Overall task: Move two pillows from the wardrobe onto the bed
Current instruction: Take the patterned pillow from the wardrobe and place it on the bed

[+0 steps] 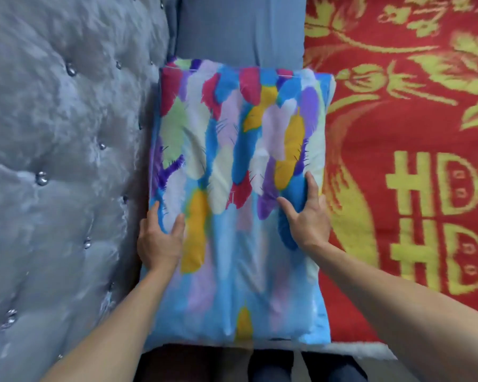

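Pillow (240, 194), feather-patterned in many colours, lies flat in the middle of the frame, between the grey tufted headboard (53, 161) at left and the red and gold blanket (411, 161) at right. Left hand (160, 241) grips its left edge, right hand (307, 219) its right, thumbs on top, both forearms reaching up from the lower frame.
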{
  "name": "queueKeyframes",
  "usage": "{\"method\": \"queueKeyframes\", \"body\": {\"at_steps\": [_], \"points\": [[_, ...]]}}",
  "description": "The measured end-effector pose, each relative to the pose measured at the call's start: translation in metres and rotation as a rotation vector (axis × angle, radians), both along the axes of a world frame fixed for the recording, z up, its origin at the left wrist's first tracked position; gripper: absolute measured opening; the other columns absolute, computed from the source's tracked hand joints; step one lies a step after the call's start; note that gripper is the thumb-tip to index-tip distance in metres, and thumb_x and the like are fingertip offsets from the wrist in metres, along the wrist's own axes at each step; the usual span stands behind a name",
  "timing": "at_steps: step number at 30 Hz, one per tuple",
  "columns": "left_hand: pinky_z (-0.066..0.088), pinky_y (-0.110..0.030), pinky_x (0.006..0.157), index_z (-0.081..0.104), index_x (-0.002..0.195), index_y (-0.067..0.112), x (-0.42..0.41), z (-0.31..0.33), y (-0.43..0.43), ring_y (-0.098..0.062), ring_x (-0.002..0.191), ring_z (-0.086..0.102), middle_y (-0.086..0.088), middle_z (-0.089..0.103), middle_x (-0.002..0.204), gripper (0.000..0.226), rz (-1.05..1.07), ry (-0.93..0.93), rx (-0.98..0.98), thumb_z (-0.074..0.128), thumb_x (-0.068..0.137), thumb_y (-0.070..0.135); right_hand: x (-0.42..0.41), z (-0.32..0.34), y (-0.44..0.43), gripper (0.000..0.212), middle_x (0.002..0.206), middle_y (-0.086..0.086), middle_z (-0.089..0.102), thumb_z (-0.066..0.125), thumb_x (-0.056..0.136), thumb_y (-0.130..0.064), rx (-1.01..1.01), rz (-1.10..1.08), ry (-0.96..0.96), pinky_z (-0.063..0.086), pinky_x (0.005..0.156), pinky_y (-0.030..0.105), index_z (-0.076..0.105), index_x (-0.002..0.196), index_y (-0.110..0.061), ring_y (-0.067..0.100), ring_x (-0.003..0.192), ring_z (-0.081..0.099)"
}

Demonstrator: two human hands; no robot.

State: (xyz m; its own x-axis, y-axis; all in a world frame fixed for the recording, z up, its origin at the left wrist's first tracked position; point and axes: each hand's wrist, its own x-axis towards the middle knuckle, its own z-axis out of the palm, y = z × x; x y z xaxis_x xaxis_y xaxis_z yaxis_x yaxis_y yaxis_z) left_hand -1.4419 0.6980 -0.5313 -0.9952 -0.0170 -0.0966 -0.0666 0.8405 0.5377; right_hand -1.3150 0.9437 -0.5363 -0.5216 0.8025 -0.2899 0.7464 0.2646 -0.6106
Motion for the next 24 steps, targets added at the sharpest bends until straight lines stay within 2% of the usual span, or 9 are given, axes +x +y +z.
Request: {"method": "queueKeyframes", "body": {"at_steps": [5, 8, 11, 17, 19, 21, 22, 24], "points": [[0.043, -0.048, 0.096, 0.040, 0.140, 0.018, -0.024, -0.072, -0.038, -0.044, 0.114, 0.051, -0.027, 0.054, 0.127, 0.058, -0.086, -0.205, -0.116, 0.062, 0.088, 0.034, -0.019, -0.069, -0.019, 0.076, 0.115, 0.020, 0.046, 0.057, 0.087, -0.053, 0.002, 0.104, -0.192, 0.042, 0.094, 0.046, 0.014, 0.148, -0.037, 0.040, 0.106, 0.049], [0.035, -0.052, 0.099, 0.031, 0.145, 0.019, -0.024, -0.106, -0.029, -0.043, 0.123, 0.040, -0.029, 0.039, 0.139, 0.057, -0.107, -0.166, -0.322, 0.052, 0.093, 0.031, -0.013, -0.095, -0.015, 0.072, 0.140, 0.027, 0.033, 0.050, 0.092, -0.049, 0.199, 0.254, -0.360, 0.038, 0.096, 0.052, 0.014, 0.150, -0.028, 0.043, 0.124, 0.037], [0.030, -0.054, 0.103, 0.017, 0.149, 0.016, -0.011, -0.130, -0.023, -0.039, 0.137, 0.027, -0.022, 0.019, 0.155, 0.059, -0.112, -0.112, -0.370, 0.042, 0.097, 0.027, 0.000, -0.116, -0.016, 0.065, 0.157, 0.024, 0.009, 0.042, 0.095, -0.045, 0.409, 0.459, -0.370, 0.034, 0.101, 0.052, 0.014, 0.151, -0.024, 0.041, 0.143, 0.015], [0.027, -0.055, 0.107, 0.001, 0.150, 0.021, -0.013, -0.129, -0.043, -0.041, 0.137, 0.025, -0.019, 0.009, 0.158, 0.066, -0.241, -0.246, -0.417, 0.034, 0.097, 0.041, 0.005, -0.125, -0.003, 0.070, 0.161, 0.012, -0.007, 0.028, 0.094, -0.060, 0.184, 0.540, -0.478, 0.035, 0.103, 0.056, -0.004, 0.150, -0.032, 0.038, 0.145, 0.009], [0.025, -0.054, 0.109, -0.001, 0.150, 0.021, -0.007, -0.112, -0.041, -0.042, 0.138, 0.023, -0.022, 0.007, 0.157, 0.068, -0.265, -0.356, -0.472, 0.036, 0.096, 0.042, 0.001, -0.110, 0.003, 0.073, 0.161, 0.011, -0.006, 0.031, 0.092, -0.063, 0.141, 0.596, -0.570, 0.035, 0.103, 0.054, -0.005, 0.149, -0.034, 0.038, 0.143, 0.015], [0.024, -0.053, 0.110, 0.002, 0.150, 0.021, 0.004, -0.090, -0.039, -0.042, 0.139, 0.020, -0.023, 0.005, 0.157, 0.071, -0.305, -0.504, -0.528, 0.043, 0.094, 0.040, 0.004, -0.088, 0.006, 0.071, 0.160, 0.011, 0.003, 0.037, 0.091, -0.061, 0.135, 0.656, -0.619, 0.038, 0.099, 0.052, 0.004, 0.149, -0.033, 0.037, 0.137, 0.027], [0.026, -0.052, 0.110, 0.009, 0.149, 0.021, 0.011, -0.077, -0.039, -0.042, 0.138, 0.021, -0.023, 0.008, 0.156, 0.071, -0.329, -0.561, -0.541, 0.048, 0.092, 0.038, 0.008, -0.076, 0.005, 0.067, 0.158, 0.011, 0.012, 0.040, 0.092, -0.057, 0.134, 0.682, -0.610, 0.040, 0.096, 0.050, 0.011, 0.147, -0.032, 0.037, 0.132, 0.034], [0.035, -0.049, 0.105, 0.033, 0.140, 0.016, 0.027, -0.052, -0.038, -0.042, 0.131, 0.034, -0.022, 0.029, 0.148, 0.055, -0.393, -0.595, -0.529, 0.051, 0.091, 0.032, 0.022, -0.053, 0.002, 0.058, 0.147, 0.012, 0.034, 0.045, 0.092, -0.047, 0.125, 0.725, -0.564, 0.043, 0.091, 0.047, 0.024, 0.143, -0.029, 0.036, 0.121, 0.044]]}}
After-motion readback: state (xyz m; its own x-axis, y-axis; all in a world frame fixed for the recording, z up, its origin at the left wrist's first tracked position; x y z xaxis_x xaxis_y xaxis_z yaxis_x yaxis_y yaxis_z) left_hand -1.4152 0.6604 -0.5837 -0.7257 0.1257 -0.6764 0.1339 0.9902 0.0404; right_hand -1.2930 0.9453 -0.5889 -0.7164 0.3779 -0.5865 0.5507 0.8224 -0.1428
